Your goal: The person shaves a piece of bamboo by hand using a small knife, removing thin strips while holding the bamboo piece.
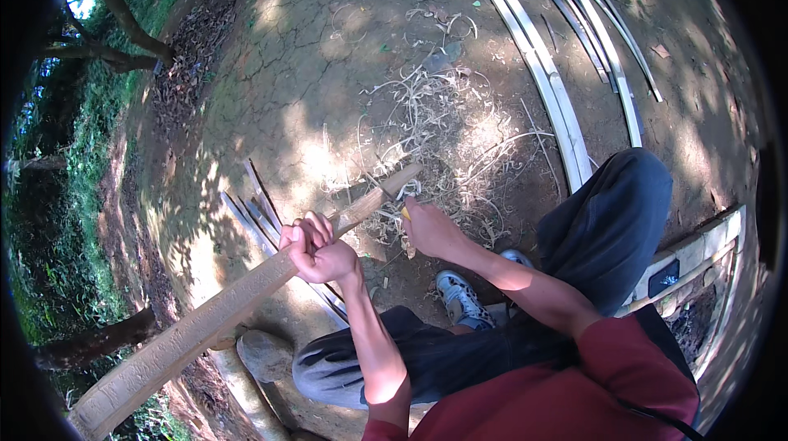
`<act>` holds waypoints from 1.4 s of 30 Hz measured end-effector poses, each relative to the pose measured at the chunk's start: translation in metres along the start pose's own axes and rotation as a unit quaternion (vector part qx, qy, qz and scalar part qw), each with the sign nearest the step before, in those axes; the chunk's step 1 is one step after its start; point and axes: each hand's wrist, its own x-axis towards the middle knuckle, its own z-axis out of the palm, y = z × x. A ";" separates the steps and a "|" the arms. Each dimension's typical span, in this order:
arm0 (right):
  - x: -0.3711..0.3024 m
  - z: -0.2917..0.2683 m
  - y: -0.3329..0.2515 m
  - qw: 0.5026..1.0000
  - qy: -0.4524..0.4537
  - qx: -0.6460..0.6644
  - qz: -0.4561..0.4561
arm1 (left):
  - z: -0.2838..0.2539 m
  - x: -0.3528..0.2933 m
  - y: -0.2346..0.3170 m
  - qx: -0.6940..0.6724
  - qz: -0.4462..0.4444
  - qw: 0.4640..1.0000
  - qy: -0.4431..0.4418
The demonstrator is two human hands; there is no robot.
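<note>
A long squared wooden beam (217,310) runs from the lower left toward the middle and tapers to a narrow, pale end. My left hand (318,251) is closed round the beam, a little below the tapered part. Close to that tip, my right hand (431,229) is closed on a knife (405,213); a bit of its yellow handle shows. The dark blade lies against the tapered end and is partly hidden. Curled wood shavings (435,113) are heaped on the ground beyond the tip.
Several long pale strips (542,72) lie on the dirt at the far right. More strips (254,219) lie under the beam. My bent knee (616,219) rises at the right beside a low edge with a dark phone-like object (663,278). Trees and grass border the left.
</note>
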 end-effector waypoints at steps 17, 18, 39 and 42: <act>0.007 0.024 0.005 0.999 0.032 -0.029 -0.013 | -0.037 0.017 0.001 0.032 -0.019 0.995 0.093; 0.004 0.024 0.005 0.999 0.038 -0.029 -0.013 | -0.037 0.017 0.003 0.044 -0.019 0.992 0.114; -0.015 0.011 -0.008 0.998 0.023 -0.043 -0.037 | -0.028 0.019 -0.001 0.054 0.001 0.995 0.086; -0.022 -0.003 -0.032 0.997 0.007 -0.062 -0.046 | -0.036 0.023 0.001 0.048 -0.015 0.991 0.124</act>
